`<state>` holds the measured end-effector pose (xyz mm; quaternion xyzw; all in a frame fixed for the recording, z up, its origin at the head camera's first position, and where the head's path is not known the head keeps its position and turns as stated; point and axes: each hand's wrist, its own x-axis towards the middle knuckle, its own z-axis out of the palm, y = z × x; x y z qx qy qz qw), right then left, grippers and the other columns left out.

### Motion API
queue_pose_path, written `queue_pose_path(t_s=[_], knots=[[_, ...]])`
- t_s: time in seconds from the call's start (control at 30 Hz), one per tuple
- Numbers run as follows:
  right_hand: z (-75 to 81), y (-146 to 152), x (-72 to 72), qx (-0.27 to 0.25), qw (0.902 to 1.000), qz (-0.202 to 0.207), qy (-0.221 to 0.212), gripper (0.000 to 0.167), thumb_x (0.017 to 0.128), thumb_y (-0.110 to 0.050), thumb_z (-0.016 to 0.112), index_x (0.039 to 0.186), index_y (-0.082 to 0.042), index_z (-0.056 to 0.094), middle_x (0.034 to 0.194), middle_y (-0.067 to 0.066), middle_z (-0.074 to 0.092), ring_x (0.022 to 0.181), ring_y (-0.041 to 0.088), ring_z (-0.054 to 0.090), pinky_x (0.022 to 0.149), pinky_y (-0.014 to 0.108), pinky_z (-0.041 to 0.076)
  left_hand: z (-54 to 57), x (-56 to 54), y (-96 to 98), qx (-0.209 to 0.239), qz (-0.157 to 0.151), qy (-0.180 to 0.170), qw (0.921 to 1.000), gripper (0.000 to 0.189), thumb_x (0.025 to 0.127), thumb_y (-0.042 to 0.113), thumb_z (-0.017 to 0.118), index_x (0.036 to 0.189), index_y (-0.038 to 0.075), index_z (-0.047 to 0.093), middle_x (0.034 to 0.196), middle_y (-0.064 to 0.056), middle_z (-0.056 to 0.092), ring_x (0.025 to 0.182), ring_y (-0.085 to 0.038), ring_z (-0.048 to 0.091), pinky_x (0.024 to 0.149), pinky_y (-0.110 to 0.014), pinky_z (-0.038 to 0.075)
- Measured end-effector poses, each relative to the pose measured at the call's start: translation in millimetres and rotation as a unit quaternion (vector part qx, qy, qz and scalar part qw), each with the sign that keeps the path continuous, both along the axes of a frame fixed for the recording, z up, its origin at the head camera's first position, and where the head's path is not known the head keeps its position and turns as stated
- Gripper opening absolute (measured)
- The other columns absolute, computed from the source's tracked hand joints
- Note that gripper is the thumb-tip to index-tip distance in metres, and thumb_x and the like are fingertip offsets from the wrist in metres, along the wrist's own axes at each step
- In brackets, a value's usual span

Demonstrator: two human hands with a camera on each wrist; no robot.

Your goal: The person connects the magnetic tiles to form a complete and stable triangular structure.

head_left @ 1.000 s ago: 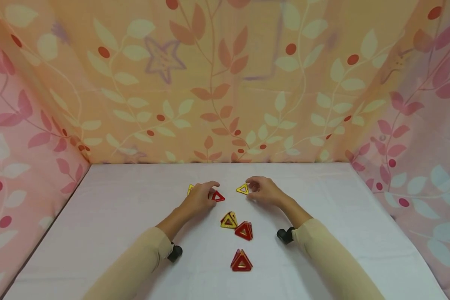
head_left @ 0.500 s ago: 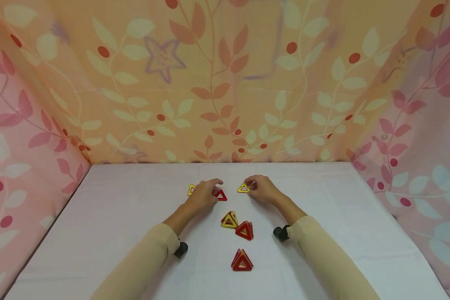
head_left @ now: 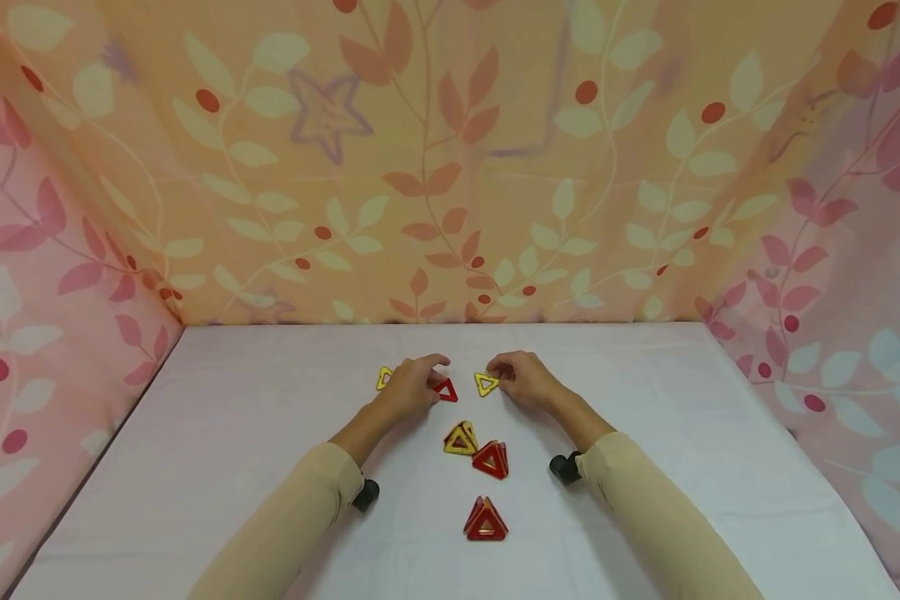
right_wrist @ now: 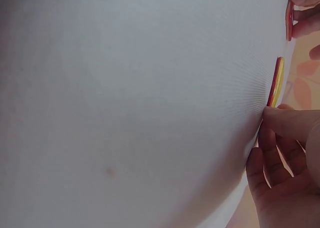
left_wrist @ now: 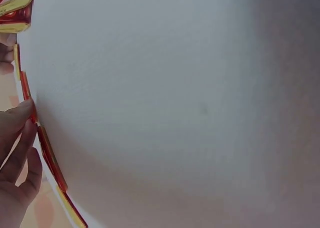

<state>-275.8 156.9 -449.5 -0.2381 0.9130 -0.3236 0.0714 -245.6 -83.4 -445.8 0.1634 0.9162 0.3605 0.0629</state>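
At the far middle of the table, my left hand (head_left: 414,388) pinches a red triangular magnetic tile (head_left: 447,391) that pokes out past its fingertips. In the left wrist view, thumb and fingers meet at that tile's edge, close to the tabletop. To the right, my right hand (head_left: 527,380) pinches a yellow triangular magnetic tile (head_left: 479,382) by its right corner. That tile shows a red layer beside the yellow in the right wrist view. The two held tiles are a small gap apart. Behind the left hand another yellow tile (head_left: 382,381) is partly hidden, and a further red tile (left_wrist: 53,160) lies beside it.
Nearer the person are a yellow-faced pyramid of tiles (head_left: 453,447) and a red-faced one (head_left: 482,467), side by side. Another red-faced pyramid (head_left: 486,535) stands closer still. A white cloth (head_left: 195,467) covers the table, with a patterned curtain (head_left: 450,208) behind it.
The left hand has shifted slightly right with the red tile. The right hand has turned the yellow tile in its fingertips, so a corner now points toward the person. The pyramids have stayed put.
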Motion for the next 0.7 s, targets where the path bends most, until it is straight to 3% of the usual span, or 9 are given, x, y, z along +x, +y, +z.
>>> queue_pose_path(t_s=[0.37, 0.7], knots=[[1.1, -1, 1.5, 0.037, 0.9991, 0.014, -0.014, 0.028, 0.087, 0.000, 0.067, 0.114, -0.002, 0.072, 0.099, 0.003, 0.065, 0.090, 0.018, 0.056, 0.085, 0.035, 0.051, 2.5, -1.2, 7.0, 0.005, -0.026, 0.000, 0.9996, 0.051, 0.085, -0.008, 0.072, 0.132, 0.005, 0.059, 0.113, -0.010, 0.073, 0.111, -0.024, 0.066, 0.099, -0.041, 0.050], [2.1, -3, 4.4, 0.033, 0.9990, 0.029, -0.005, 0.025, 0.086, -0.002, 0.073, 0.111, -0.002, 0.073, 0.100, 0.003, 0.067, 0.089, 0.015, 0.060, 0.085, 0.034, 0.053, 4.0, -1.2, 14.2, 0.008, -0.032, -0.005, 0.9994, 0.051, 0.085, -0.008, 0.072, 0.132, 0.005, 0.059, 0.114, -0.010, 0.073, 0.114, -0.025, 0.065, 0.101, -0.043, 0.048]])
